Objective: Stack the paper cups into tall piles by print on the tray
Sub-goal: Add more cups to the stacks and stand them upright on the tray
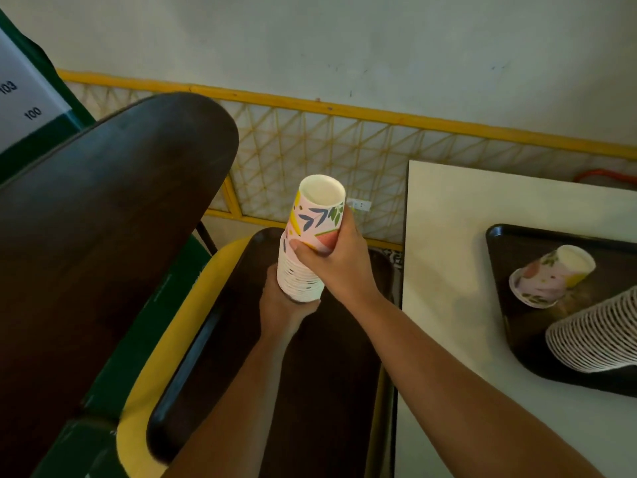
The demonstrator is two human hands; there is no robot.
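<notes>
A pile of pink leaf-print paper cups (303,274) is held above a dark brown tray (331,357) lying on a yellow chair seat. My left hand (282,305) grips the bottom of the pile from below. My right hand (331,260) wraps around the top cup (319,215), whose open mouth faces up. On the white table at the right, a second dark tray (510,270) carries one cup of the same print lying on its side (548,274) and a long pile of cups lying down (599,336), cut off by the frame edge.
A dark wooden chair back (103,219) rises at the left. A yellow lattice panel (327,153) runs along the wall behind. The white table (448,305) stands right of the chair. An orange cable (606,175) lies at its far corner.
</notes>
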